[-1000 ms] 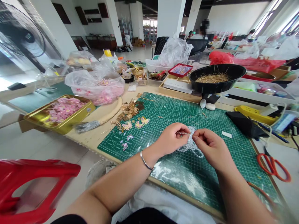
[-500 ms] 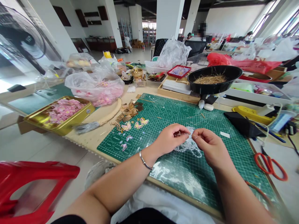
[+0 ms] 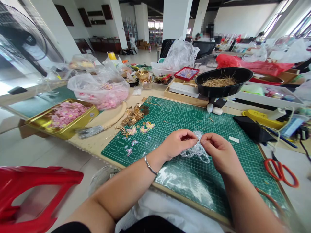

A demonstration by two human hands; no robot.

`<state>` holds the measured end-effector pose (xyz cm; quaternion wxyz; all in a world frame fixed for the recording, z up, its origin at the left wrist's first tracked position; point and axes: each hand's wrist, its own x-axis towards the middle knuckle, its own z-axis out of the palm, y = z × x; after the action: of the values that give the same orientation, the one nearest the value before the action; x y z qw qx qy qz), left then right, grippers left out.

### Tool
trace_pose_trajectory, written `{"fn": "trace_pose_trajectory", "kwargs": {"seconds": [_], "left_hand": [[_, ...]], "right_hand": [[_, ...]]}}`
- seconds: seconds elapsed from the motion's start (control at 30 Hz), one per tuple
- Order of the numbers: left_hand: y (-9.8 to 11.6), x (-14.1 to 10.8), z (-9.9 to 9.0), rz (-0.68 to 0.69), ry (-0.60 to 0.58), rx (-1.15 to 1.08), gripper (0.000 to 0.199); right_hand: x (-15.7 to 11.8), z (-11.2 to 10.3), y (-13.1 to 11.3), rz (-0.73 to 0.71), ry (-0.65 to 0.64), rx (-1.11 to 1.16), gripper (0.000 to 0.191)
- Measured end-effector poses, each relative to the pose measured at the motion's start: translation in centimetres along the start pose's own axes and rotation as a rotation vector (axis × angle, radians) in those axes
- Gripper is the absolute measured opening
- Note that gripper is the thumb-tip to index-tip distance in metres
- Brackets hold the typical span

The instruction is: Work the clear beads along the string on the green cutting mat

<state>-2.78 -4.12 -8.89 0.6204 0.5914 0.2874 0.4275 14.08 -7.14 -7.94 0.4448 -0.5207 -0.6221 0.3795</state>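
Observation:
My left hand is closed in a pinch, thumb against fingertips, over a pile of transparent bead strands. A small dark bit shows at its fingers, too little to name. Close beside it, my right hand also pinches, its fingertips nearly meeting those of the left. What lies between the right fingertips is too small to make out. Both hands hover above the green cutting mat. Left of them on the mat lie butterfly ornaments, with gold hair combs heaped behind.
A gold tin of pink flowers and a wood-handled brush are at left. Orange-handled scissors lie at right. Toward the back stand a black bowl of thin sticks and a red tray. A red stool stands lower left.
My hands stay nearly in place over the bead strands, fingertips still pinched. The left fingers have shifted slightly, so less of the small dark bit shows. Nothing else has visibly moved.

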Motion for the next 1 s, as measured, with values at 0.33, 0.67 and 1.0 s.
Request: {"fn": "trace_pose_trajectory", "kwargs": {"seconds": [0.33,0.67,1.0], "left_hand": [[0.34,0.01,-0.11,-0.152,-0.092,-0.123,0.014],[0.43,0.0,-0.18,-0.235,-0.147,-0.214,0.015],[0.87,0.04,-0.31,-0.302,-0.207,-0.291,0.024]], "right_hand": [[-0.06,0.18,-0.42,0.017,-0.029,0.096,0.017],[-0.13,0.02,-0.45,-0.031,-0.026,0.009,0.014],[-0.23,-0.01,-0.68,0.025,-0.06,0.101,0.013]]}}
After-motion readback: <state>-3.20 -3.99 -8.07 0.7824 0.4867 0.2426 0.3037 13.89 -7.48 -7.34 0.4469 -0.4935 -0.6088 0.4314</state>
